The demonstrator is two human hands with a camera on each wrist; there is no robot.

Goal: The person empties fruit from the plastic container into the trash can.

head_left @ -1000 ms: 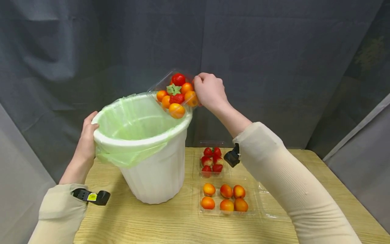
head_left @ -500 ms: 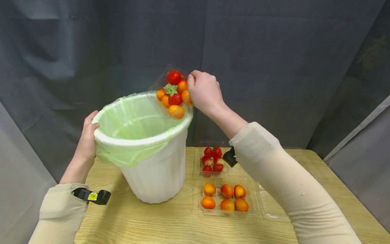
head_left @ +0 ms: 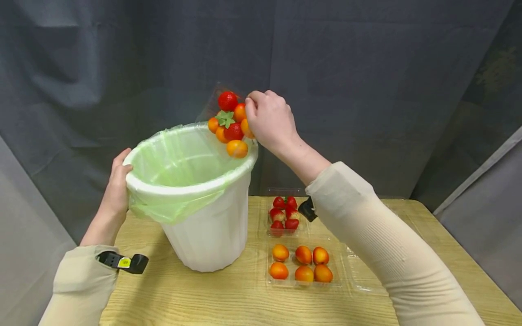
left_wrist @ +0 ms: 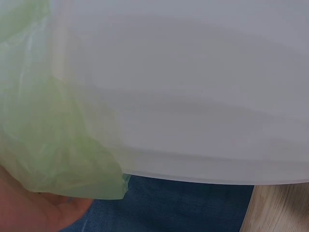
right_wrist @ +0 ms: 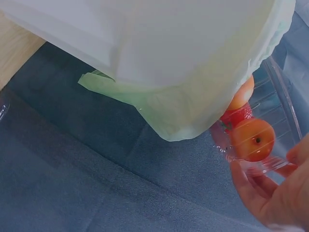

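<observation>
A white bin (head_left: 212, 217) lined with a green bag (head_left: 179, 158) stands tilted on the wooden table. My left hand (head_left: 116, 190) grips its near left rim. My right hand (head_left: 269, 120) holds a clear plastic tray (head_left: 216, 97) tipped over the bin's far rim, with strawberries (head_left: 227, 100) and orange fruits (head_left: 237, 148) sliding toward the opening. In the right wrist view the tray (right_wrist: 270, 140) with an orange fruit (right_wrist: 252, 140) sits in my fingers (right_wrist: 263, 193) beside the bin's bag edge (right_wrist: 183, 116). The left wrist view shows only the bin wall (left_wrist: 193, 87) and bag (left_wrist: 53, 145).
On the table right of the bin lie a clear tray of strawberries (head_left: 284, 215) and, nearer, a clear tray of orange fruits (head_left: 302, 265). A dark curtain hangs behind. The table's right part (head_left: 428, 235) holds an open clear lid.
My right hand has moved the tray left and tipped it steeper over the bin rim; the fruits have slid lower. My left hand has stayed on the rim.
</observation>
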